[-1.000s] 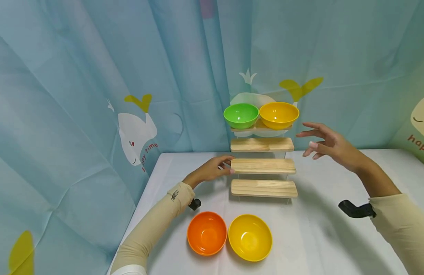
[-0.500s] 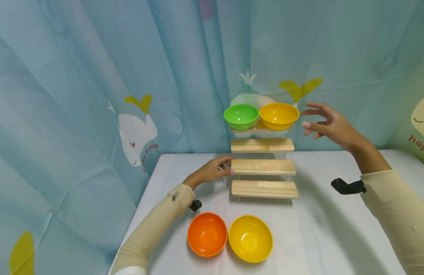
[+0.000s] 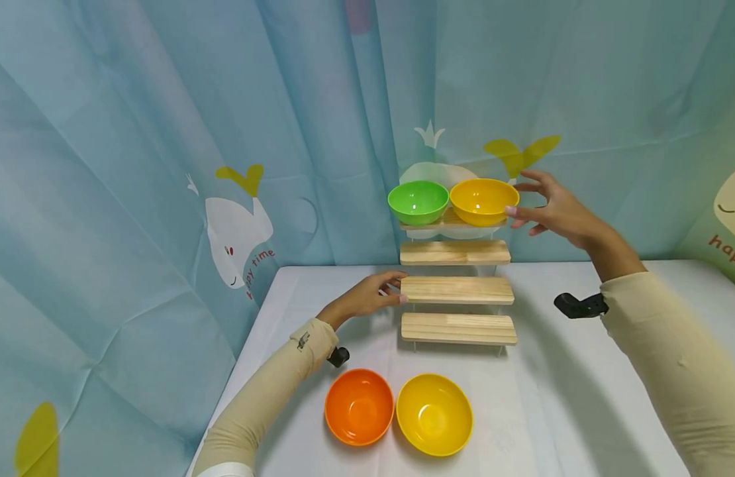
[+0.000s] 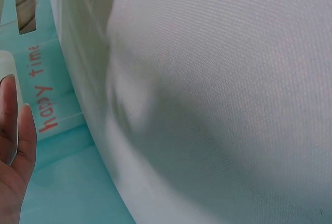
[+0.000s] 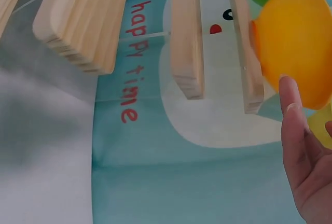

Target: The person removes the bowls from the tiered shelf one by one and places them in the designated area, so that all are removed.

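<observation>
A tiered wooden shelf stand (image 3: pixel 457 289) is on the white table. A green bowl (image 3: pixel 418 203) and an orange-yellow bowl (image 3: pixel 483 202) sit side by side on its top tier. My left hand (image 3: pixel 366 295) holds the left end of the second tier from the bottom, thumb at the front edge and fingers at the back. My right hand (image 3: pixel 561 211) is at the right side of the orange-yellow bowl, fingers spread. In the right wrist view its thumb tip (image 5: pixel 288 82) overlaps the wall of that bowl (image 5: pixel 295 47).
An orange bowl (image 3: pixel 359 407) and a yellow bowl (image 3: pixel 435 415) stand next to each other on the table, in front of the stand. Behind everything hangs a light blue printed curtain (image 3: pixel 320 99). A dark wrist camera (image 3: pixel 581 306) juts from the right sleeve.
My right hand has risen from beside the upper tiers and moved left to the orange-yellow bowl. The left hand and all the bowls have stayed in place.
</observation>
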`<control>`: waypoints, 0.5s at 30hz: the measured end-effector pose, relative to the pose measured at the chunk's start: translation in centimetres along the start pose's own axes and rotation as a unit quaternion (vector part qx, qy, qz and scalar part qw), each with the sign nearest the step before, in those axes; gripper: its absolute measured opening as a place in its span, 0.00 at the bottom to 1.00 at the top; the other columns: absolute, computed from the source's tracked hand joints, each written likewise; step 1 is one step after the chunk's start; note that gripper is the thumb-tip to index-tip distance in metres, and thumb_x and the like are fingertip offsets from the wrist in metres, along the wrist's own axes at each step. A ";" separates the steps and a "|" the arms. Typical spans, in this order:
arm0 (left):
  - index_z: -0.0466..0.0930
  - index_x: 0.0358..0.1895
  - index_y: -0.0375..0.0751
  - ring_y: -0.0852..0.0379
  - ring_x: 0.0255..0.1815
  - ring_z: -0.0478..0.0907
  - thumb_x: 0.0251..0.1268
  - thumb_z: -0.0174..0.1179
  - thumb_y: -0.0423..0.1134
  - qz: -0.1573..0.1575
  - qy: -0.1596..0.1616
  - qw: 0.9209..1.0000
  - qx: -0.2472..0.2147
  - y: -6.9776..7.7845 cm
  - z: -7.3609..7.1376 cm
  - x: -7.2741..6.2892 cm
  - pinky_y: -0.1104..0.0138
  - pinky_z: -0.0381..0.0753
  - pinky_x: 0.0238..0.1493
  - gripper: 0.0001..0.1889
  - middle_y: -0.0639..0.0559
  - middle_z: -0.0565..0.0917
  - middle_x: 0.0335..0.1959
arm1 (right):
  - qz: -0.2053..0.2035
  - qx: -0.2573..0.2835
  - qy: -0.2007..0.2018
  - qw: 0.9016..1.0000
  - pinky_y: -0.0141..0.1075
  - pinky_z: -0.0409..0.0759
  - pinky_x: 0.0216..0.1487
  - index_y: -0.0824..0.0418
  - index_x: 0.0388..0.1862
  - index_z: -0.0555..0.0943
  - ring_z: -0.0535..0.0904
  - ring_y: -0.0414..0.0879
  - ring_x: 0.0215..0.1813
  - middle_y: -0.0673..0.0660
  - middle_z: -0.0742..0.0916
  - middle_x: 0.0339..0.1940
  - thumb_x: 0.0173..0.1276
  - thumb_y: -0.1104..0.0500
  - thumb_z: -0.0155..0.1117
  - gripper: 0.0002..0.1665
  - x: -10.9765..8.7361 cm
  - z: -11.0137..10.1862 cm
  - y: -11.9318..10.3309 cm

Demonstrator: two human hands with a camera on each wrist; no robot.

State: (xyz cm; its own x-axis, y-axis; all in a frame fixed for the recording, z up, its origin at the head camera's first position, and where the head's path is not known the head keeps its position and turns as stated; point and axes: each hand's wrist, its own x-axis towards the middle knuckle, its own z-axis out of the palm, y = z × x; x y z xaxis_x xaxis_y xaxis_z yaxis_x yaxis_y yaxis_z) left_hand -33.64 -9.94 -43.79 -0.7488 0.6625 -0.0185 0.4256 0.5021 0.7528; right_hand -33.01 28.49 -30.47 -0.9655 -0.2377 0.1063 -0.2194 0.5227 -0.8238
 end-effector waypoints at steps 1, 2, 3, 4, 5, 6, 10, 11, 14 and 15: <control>0.64 0.76 0.45 0.49 0.59 0.77 0.74 0.61 0.47 -0.002 0.000 1.000 -0.001 0.0 0.0 0.0 0.62 0.78 0.61 0.31 0.43 0.76 0.65 | 0.002 0.002 -0.004 1.000 0.33 0.86 0.37 0.52 0.84 0.37 0.86 0.33 0.37 0.67 0.57 0.81 0.75 0.49 0.61 0.54 0.2 0.1 0.0; 0.64 0.76 0.45 0.49 0.59 0.77 0.74 0.61 0.47 -0.002 0.000 1.000 -0.001 0.0 0.0 0.0 0.62 0.78 0.61 0.32 0.43 0.76 0.65 | 0.002 0.005 -0.008 1.000 0.33 0.86 0.37 0.52 0.84 0.36 0.86 0.33 0.37 0.68 0.56 0.81 0.75 0.49 0.61 0.54 0.3 0.1 0.0; 0.64 0.76 0.45 0.49 0.59 0.77 0.74 0.61 0.47 -0.004 0.000 1.000 -0.001 0.0 0.0 -0.1 0.62 0.78 0.61 0.32 0.43 0.76 0.65 | 0.002 0.008 -0.012 1.000 0.33 0.85 0.37 0.52 0.84 0.36 0.86 0.34 0.37 0.68 0.55 0.82 0.75 0.49 0.61 0.54 0.5 0.2 0.0; 0.64 0.76 0.45 0.49 0.59 0.78 0.74 0.61 0.47 -0.004 0.000 1.000 -0.001 0.0 0.0 -0.1 0.62 0.78 0.61 0.32 0.43 0.76 0.65 | 0.002 0.010 -0.015 1.000 0.33 0.85 0.37 0.52 0.84 0.35 0.87 0.34 0.37 0.68 0.54 0.82 0.75 0.49 0.61 0.55 0.7 0.3 0.0; 0.64 0.76 0.45 0.49 0.59 0.78 0.74 0.61 0.47 -0.005 0.000 1.000 0.000 0.0 0.0 -0.1 0.62 0.78 0.61 0.32 0.43 0.76 0.65 | 0.001 0.012 -0.019 1.000 0.33 0.85 0.37 0.53 0.84 0.35 0.87 0.34 0.36 0.68 0.54 0.82 0.75 0.49 0.61 0.55 0.8 0.4 0.0; 0.64 0.76 0.45 0.49 0.59 0.78 0.74 0.61 0.47 -0.005 0.001 1.000 0.001 0.1 0.0 -0.1 0.62 0.78 0.61 0.31 0.43 0.76 0.65 | 0.000 0.014 -0.023 1.000 0.34 0.85 0.37 0.53 0.84 0.34 0.87 0.35 0.36 0.69 0.53 0.82 0.75 0.49 0.61 0.55 1.0 0.4 0.0; 0.64 0.76 0.45 0.49 0.59 0.78 0.74 0.61 0.47 -0.004 0.000 1.000 0.002 0.1 0.0 -0.1 0.63 0.78 0.61 0.31 0.43 0.76 0.65 | 0.001 0.019 -0.034 0.999 0.35 0.86 0.38 0.52 0.84 0.33 0.88 0.39 0.37 0.70 0.50 0.82 0.75 0.48 0.61 0.56 1.4 0.8 -0.1; 0.64 0.76 0.45 0.49 0.59 0.78 0.74 0.60 0.47 -0.003 0.000 1.000 0.003 0.1 0.0 -0.1 0.63 0.78 0.61 0.32 0.43 0.76 0.66 | 0.002 0.020 -0.037 0.999 0.35 0.86 0.39 0.52 0.84 0.32 0.88 0.39 0.37 0.70 0.50 0.82 0.75 0.48 0.61 0.57 1.5 0.9 -0.1; 0.64 0.76 0.43 0.49 0.59 0.78 0.74 0.61 0.47 -0.001 -0.001 1.000 0.003 0.0 -0.1 -0.1 0.63 0.79 0.61 0.32 0.42 0.76 0.65 | 0.006 0.019 -0.042 0.999 0.36 0.85 0.40 0.52 0.83 0.31 0.88 0.39 0.37 0.72 0.53 0.80 0.74 0.47 0.62 0.59 1.8 1.1 -0.1; 0.64 0.76 0.43 0.49 0.58 0.78 0.74 0.61 0.47 0.000 -0.001 1.000 0.003 0.0 -0.1 0.0 0.62 0.79 0.60 0.32 0.42 0.76 0.65 | 0.008 0.019 -0.044 0.999 0.36 0.85 0.40 0.52 0.83 0.30 0.88 0.38 0.37 0.73 0.54 0.79 0.73 0.47 0.62 0.59 1.9 1.2 -0.1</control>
State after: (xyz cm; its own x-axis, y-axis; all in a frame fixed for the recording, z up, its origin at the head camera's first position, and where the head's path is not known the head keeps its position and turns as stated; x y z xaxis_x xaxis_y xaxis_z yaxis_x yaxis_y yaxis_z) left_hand -33.66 -10.00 -43.77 -0.7479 0.6636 -0.0185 0.4297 0.5052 0.7484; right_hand -34.64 27.01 -30.85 -0.9526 -0.3010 0.0450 -0.1966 0.4956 -0.8460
